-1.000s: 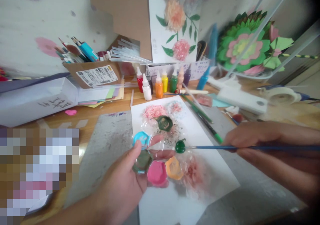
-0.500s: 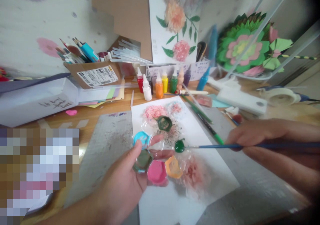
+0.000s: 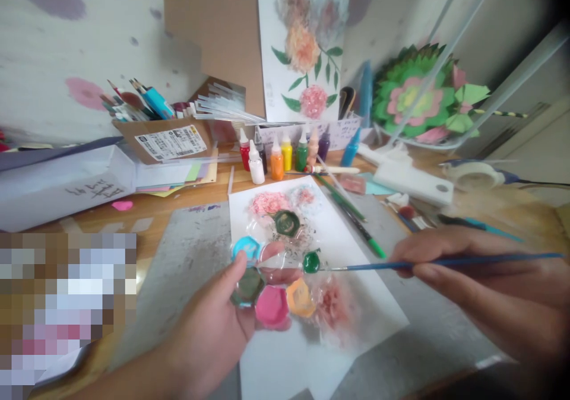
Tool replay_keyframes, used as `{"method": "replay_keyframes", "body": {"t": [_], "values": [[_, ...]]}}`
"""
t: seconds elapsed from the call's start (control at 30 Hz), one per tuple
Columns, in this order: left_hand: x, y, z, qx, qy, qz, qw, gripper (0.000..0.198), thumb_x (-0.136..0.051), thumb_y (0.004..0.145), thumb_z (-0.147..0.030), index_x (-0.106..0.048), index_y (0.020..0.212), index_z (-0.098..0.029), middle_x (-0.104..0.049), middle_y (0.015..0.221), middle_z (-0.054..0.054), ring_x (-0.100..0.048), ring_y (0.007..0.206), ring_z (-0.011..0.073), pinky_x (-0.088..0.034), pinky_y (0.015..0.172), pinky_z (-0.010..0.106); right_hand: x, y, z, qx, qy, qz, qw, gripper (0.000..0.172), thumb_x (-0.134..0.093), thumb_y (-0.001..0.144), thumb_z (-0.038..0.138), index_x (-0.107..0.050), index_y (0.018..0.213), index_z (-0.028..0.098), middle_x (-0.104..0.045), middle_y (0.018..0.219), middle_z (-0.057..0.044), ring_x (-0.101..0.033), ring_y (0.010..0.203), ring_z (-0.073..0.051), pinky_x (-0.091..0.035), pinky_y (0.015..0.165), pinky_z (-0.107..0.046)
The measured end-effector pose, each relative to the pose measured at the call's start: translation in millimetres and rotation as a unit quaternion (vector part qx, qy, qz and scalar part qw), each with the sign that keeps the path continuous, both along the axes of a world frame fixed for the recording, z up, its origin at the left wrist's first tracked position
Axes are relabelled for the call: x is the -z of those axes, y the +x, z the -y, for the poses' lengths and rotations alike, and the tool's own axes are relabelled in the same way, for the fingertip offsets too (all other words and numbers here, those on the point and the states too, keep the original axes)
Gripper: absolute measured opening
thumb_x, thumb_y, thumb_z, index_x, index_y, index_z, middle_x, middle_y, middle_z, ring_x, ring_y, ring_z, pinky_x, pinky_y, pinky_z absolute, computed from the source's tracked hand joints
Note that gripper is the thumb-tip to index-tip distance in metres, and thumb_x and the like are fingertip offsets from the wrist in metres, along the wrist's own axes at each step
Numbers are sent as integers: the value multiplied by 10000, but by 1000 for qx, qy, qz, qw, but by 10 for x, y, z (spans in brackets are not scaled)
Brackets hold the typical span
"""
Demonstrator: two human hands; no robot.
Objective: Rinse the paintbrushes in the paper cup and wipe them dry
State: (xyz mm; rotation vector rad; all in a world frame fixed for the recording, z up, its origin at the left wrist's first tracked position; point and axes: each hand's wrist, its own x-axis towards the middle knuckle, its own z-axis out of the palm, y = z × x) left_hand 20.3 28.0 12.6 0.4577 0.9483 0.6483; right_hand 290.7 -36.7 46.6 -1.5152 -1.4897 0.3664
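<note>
Plastic palette sat pinched in the left hand, steadied for the brush gripped by right hand at three o'clock, dipping green.

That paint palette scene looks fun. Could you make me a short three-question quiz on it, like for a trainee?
1. True or false: the left hand holds the palette.
2. The brush tip sits in a well of which colour? A pink, B green, C orange.
3. Fill in: the right hand holds the ____.

Key: 1 true; 2 B; 3 brush.
</note>
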Motion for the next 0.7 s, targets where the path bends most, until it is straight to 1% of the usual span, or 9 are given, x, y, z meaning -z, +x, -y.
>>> {"method": "replay_keyframes", "body": {"t": [0.03, 0.1, 0.2, 0.33, 0.53, 0.7], "values": [[-6, 2, 2, 4, -1, 0, 1000, 504, -475, 927, -411, -488, 1368, -167, -718, 1056, 168, -694, 848, 304, -559, 677, 435, -16, -21, 16, -31, -10, 3, 999, 57, -756, 722, 373, -739, 773, 354, -735, 735, 50, -701, 615, -176, -579, 501, -170], [-19, 6, 5, 8, 1, 6, 1000, 509, -475, 925, -418, -483, 1375, -179, -716, 1061, 162, -693, 848, 307, -557, 681, 441, -36, -56, 33, -73, -18, 2, 997, 72, -731, 762, 323, -735, 817, 371, -743, 770, 65, -701, 608, -157, -564, 494, -138], [-31, 8, 11, 8, 7, 10, 1000, 516, -481, 921, -425, -487, 1377, -184, -716, 1049, 159, -690, 825, 294, -552, 665, 422, -30, -74, 32, -78, -23, -12, 997, 72, -733, 764, 316, -738, 814, 368, -748, 781, 60, -697, 592, -154, -551, 473, -129], [-13, -6, 15, 12, 8, 16, 1000, 532, -491, 912, -451, -495, 1373, -188, -720, 1020, 150, -682, 770, 264, -543, 634, 389, 6, -55, 14, -82, -31, -5, 996, 64, -724, 775, 325, -733, 829, 359, -749, 799, 53, -708, 641, -159, -581, 562, -142], [2, -13, -2, 8, 3, 32, 999, 516, -491, 912, -452, -507, 1359, -194, -723, 1010, 146, -682, 775, 268, -554, 632, 405, 31, -36, -20, -89, -27, -1, 996, 40, -709, 799, 319, -715, 817, 355, -746, 817, 74, -708, 672, -112, -544, 574, -72], [8, -11, -5, 2, 7, 24, 1000, 487, -500, 913, -433, -525, 1334, -190, -728, 1000, 145, -685, 761, 265, -558, 631, 408, 49, -11, -23, -93, -25, -3, 995, 65, -709, 799, 301, -709, 831, 359, -742, 862, 79, -712, 727, -115, -566, 634, -99]]}}
